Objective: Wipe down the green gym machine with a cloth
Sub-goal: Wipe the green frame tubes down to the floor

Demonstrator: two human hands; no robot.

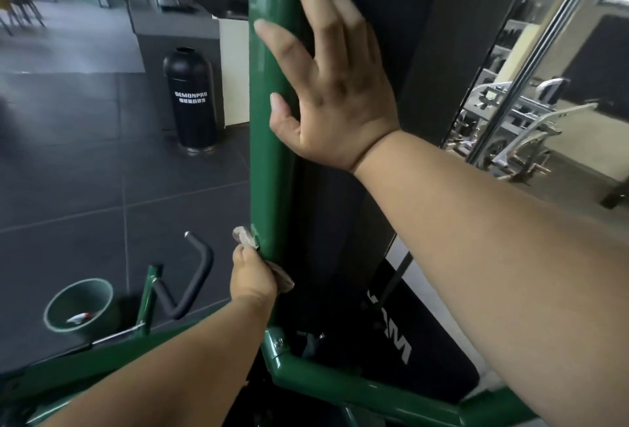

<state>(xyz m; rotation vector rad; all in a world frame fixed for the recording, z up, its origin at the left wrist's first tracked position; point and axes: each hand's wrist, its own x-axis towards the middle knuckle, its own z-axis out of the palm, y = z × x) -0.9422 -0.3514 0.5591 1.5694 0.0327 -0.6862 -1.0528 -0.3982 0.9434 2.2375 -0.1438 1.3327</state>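
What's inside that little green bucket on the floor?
Inside the green bucket lies one small white thing with a red tip, too small to name. The near wall hides part of the bottom, so more could be there.

1. The floor [85, 168] is laid with large dark grey tiles, thin pale joints running between them.
2. A tall black bin [190, 100] with white lettering stands on the floor towards the far side, close to a grey counter base [153, 52].
3. A round green bucket [80, 306] sits on the floor near the bottom left, with a small white and red object lying inside it.
4. The green machine frame [272, 120] rises from the floor beside the bucket.
5. At the far left corner, chairs with thin legs [20, 8] stand on the floor.
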